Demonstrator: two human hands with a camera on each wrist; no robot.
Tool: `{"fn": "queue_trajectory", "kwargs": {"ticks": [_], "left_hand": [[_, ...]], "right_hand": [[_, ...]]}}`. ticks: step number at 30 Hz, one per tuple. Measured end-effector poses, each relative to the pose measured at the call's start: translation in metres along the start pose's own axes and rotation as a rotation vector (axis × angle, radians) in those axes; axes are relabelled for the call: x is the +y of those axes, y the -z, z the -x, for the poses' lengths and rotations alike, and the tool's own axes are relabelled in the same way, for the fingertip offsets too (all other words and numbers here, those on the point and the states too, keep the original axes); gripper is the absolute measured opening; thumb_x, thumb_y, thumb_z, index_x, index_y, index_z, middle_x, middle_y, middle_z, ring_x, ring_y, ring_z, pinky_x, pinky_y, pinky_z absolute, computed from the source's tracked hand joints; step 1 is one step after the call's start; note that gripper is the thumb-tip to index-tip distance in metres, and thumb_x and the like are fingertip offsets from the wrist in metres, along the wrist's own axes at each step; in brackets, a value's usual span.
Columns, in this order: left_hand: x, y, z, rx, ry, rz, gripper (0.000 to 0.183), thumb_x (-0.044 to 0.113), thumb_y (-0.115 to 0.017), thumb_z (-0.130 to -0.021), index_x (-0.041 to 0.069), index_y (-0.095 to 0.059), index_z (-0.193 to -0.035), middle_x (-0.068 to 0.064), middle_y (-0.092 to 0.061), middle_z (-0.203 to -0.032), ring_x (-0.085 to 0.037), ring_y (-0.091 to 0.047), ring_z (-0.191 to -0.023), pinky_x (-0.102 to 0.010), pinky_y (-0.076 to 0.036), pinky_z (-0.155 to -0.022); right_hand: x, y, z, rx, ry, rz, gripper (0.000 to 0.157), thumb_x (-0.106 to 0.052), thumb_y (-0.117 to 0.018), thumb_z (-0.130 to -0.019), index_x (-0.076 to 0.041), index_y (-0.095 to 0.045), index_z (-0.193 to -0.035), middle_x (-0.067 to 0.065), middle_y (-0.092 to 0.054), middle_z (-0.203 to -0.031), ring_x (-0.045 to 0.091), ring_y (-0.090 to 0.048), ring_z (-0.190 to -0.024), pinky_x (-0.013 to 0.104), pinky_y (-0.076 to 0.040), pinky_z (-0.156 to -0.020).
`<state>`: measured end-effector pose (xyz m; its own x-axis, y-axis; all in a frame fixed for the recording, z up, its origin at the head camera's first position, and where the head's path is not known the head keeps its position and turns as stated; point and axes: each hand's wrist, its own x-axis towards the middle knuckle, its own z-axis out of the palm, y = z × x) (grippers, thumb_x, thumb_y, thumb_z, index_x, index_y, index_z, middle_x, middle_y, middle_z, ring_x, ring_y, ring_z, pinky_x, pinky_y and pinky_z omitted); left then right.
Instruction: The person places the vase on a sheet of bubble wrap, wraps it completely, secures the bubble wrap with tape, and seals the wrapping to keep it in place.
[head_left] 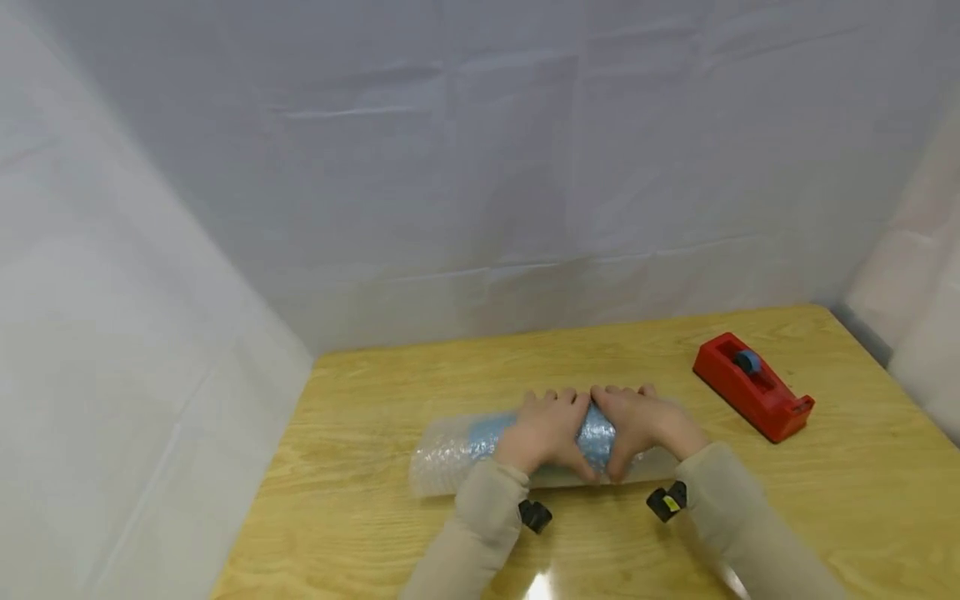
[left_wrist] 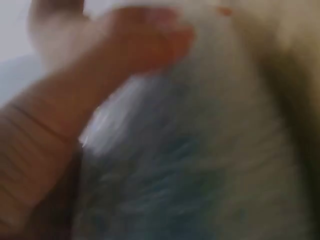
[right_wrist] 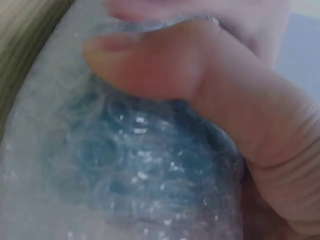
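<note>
Left hand (head_left: 546, 435) and right hand (head_left: 637, 423) adjacent, fingers and thumbs clamped round bubble-wrap roll (head_left: 442, 458) directly under palms. Long axis 9-to-3 o'clock, longer uncovered end toward 9. Red tape dispenser (head_left: 750, 396) farther, 2-to-3 o'clock; right hand nearer.

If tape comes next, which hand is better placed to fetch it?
Probably the right hand: it's nearer the red tape dispenser, which stands on that side. The left hand, gripping the bubble-wrap bundle, could steady it.

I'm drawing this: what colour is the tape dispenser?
The dispenser is red, clearest in head view.
</note>
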<state>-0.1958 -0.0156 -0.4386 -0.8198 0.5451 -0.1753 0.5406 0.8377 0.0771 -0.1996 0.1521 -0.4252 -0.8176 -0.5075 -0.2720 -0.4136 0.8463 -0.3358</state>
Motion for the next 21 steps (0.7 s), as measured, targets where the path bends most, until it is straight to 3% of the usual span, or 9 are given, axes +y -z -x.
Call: {"fn": "queue_trajectory", "kwargs": {"ticks": [4, 9, 15, 21], "left_hand": [[0.012, -0.016, 0.011, 0.152, 0.015, -0.161, 0.123, 0.071, -0.082, -0.059, 0.012, -0.032, -0.154, -0.005, -0.048, -0.144, -0.03, -0.049, -0.127, -0.057, -0.037, -0.105], [0.02, -0.029, 0.015, 0.309, 0.053, -0.236, 0.12, 0.071, -0.085, -0.055, 0.013, -0.036, -0.148, -0.004, -0.052, -0.134, -0.03, -0.051, -0.12, -0.057, -0.039, -0.101], [0.016, -0.031, 0.012, 0.34, 0.061, -0.245, 0.123, 0.075, -0.086, -0.046, 0.016, -0.039, -0.144, -0.003, -0.056, -0.126, -0.026, -0.054, -0.111, -0.049, -0.044, -0.09], [0.016, -0.031, 0.009, 0.358, 0.051, -0.195, 0.119, 0.074, -0.087, -0.042, 0.023, -0.043, -0.14, -0.002, -0.057, -0.122, -0.024, -0.054, -0.109, -0.045, -0.044, -0.086]], "right_hand": [[0.005, 0.002, -0.004, -0.023, 0.019, -0.027, 0.103, -0.033, -0.094, -0.054, -0.002, -0.046, -0.139, 0.014, -0.056, -0.13, 0.037, -0.055, -0.116, 0.073, -0.025, -0.101], [0.007, 0.005, -0.009, -0.032, 0.032, -0.034, 0.094, -0.029, -0.094, -0.054, -0.005, -0.05, -0.133, 0.007, -0.06, -0.119, 0.03, -0.057, -0.106, 0.073, -0.028, -0.099], [0.005, 0.004, -0.01, -0.005, 0.033, -0.034, 0.087, -0.027, -0.093, -0.052, -0.008, -0.054, -0.128, 0.0, -0.061, -0.111, 0.021, -0.056, -0.097, 0.068, -0.027, -0.1], [0.003, -0.009, 0.003, 0.155, 0.043, 0.097, 0.089, -0.037, -0.093, -0.054, -0.008, -0.054, -0.129, 0.006, -0.059, -0.125, 0.028, -0.057, -0.112, 0.071, -0.019, -0.107]]}}
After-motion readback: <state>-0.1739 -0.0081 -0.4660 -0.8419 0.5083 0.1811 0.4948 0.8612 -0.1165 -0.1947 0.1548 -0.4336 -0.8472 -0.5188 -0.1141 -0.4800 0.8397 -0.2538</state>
